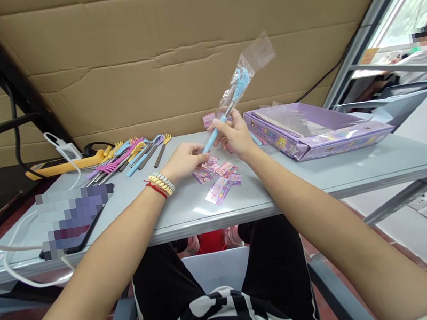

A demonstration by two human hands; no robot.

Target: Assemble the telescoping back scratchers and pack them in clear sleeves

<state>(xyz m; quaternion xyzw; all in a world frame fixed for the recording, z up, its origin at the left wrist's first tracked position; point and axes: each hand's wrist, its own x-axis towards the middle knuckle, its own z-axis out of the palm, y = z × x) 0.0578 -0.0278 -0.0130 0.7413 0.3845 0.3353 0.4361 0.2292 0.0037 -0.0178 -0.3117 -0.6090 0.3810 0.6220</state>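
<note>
Both my hands hold one blue pen [213, 134] that slants up to the right above a grey table [321, 175]. My left hand [183, 160] pinches its lower end. My right hand [236, 135] grips the shaft higher up. The pen's top carries a blue figure inside a clear plastic sleeve [246, 71]. Several small pink cards [218, 178] lie on the table just under my hands. Bead bracelets and a red string circle my left wrist.
A row of coloured pens [127, 156] lies at the back left, beside a yellow power strip [64, 164] with a white charger. A phone [73, 225] sits at the left. An open purple box [314, 130] stands at the right. A cardboard wall rises behind.
</note>
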